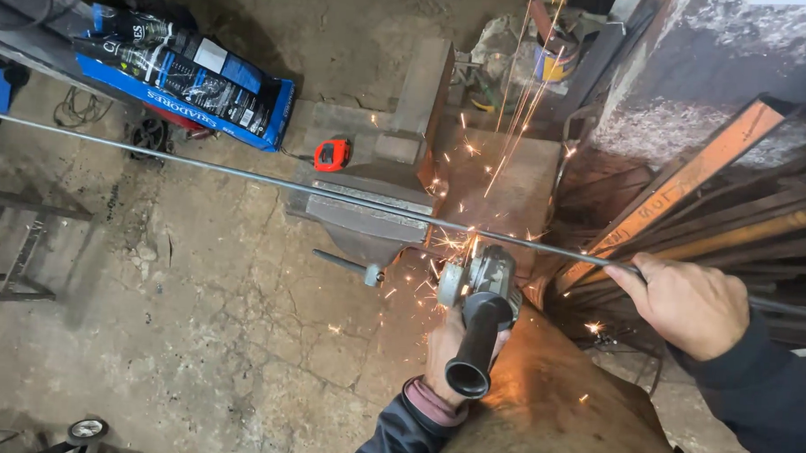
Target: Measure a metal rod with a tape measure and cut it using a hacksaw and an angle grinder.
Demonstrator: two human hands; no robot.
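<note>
A long thin steel rod [244, 175] is seen running across the whole scene, from the far left edge down to the right edge. It is laid over the grey bench vise [377, 208] near the middle, whose handle bar [348, 264] juts out toward the left. The right hand [689, 303] is closed around the rod at the right, just in front of a stack of rusty flat bars and tubes [716, 211] leaning against the wall. The left hand [448, 353] is wrapped around the body of an angle grinder [477, 287], whose black side handle [475, 350] points toward the camera. The grinder's disc end is held against the rod just right of the vise, and sparks [515, 96] are thrown far up toward the clutter at the far side.

A red tape measure [332, 154] lies on the floor just left of the vise's base. A blue and black carton [194, 81] is set at the far left, well apart from the hands. A dark metal frame [18, 240] stands at the left edge. Between the frame and the vise a broad stretch of cracked concrete floor [212, 336] lies open. On the right the room is tight: the stacked bars sit close behind the right hand, and a brown rounded mass [557, 410] fills the near ground between the two sleeves.
</note>
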